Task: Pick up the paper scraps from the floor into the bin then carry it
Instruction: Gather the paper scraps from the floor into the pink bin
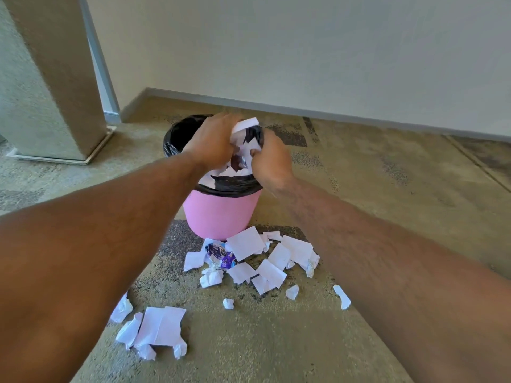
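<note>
A pink bin (218, 214) with a black liner stands on the carpet ahead of me. Both my hands are over its mouth. My left hand (213, 142) and my right hand (272, 158) together hold a bunch of white paper scraps (244, 135) between them, above the opening. More white paper lies inside the bin (221, 176). In front of the bin a heap of white scraps (260, 258) lies on the floor with a purple wrapper (219, 254) among them. Another cluster of scraps (157, 330) lies nearer to me on the left.
A square concrete pillar (52, 87) stands at the left behind the bin. A pale wall with a grey skirting board (331, 111) runs across the back. Small single scraps (342, 297) lie on the patterned carpet to the right.
</note>
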The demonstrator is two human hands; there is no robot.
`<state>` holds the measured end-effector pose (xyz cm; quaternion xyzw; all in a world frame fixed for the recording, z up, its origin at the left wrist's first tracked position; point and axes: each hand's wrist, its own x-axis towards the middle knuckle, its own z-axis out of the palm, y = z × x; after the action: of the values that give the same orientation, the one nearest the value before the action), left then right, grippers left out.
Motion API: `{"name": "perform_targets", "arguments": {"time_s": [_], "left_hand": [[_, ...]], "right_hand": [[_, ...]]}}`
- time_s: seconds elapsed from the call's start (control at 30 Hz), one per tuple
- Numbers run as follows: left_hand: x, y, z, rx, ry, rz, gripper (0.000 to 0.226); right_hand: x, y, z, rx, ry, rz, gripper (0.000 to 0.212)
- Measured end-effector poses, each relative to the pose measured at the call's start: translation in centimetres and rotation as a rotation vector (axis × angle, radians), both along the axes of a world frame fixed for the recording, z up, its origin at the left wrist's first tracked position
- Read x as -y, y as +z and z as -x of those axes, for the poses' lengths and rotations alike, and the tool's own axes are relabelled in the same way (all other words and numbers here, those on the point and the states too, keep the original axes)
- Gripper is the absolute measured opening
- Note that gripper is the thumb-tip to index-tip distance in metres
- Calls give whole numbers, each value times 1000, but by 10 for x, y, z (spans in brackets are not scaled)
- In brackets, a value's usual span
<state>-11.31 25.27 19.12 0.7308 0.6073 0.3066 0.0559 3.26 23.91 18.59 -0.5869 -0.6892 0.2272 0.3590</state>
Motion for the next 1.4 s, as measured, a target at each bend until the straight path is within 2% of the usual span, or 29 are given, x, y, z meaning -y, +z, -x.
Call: {"name": "perform_targets", "arguments": {"time_s": [0.17,0.27,0.33,0.43,0.57,0.67,0.8,1.0,1.17,1.23,1.3,1.4], "left_hand": [[3,-3,0,-5,26,203,102],[6,-1,2,-38,37,250,113],[10,1,6,-42,55,223,104],[21,3,15,-7,88,130,77],[47,-10,31,32,124,19,54],[72,-31,39,24,120,-28,49],[110,-63,45,-6,73,-94,49],[173,-105,59,-93,41,-57,49],[221,-148,78,-113,25,149,37],[240,-163,86,-94,-5,333,33],[261,-176,94,-121,-41,548,41],[292,-192,105,-301,-198,780,46]], "right_hand": [[2,-6,2,113,89,4,41],[8,-9,-3,186,109,-33,46],[16,-12,-5,223,96,-119,48],[30,-20,-5,276,116,-259,46],[54,-37,-8,330,164,-337,44],[77,-52,-6,341,188,-366,39],[109,-70,-1,417,190,-378,43],[159,-108,21,457,275,-351,40],[186,-143,35,575,414,-150,46],[195,-158,38,654,480,-8,56],[203,-172,38,743,554,95,66],[213,-187,40,837,681,179,80]]}}
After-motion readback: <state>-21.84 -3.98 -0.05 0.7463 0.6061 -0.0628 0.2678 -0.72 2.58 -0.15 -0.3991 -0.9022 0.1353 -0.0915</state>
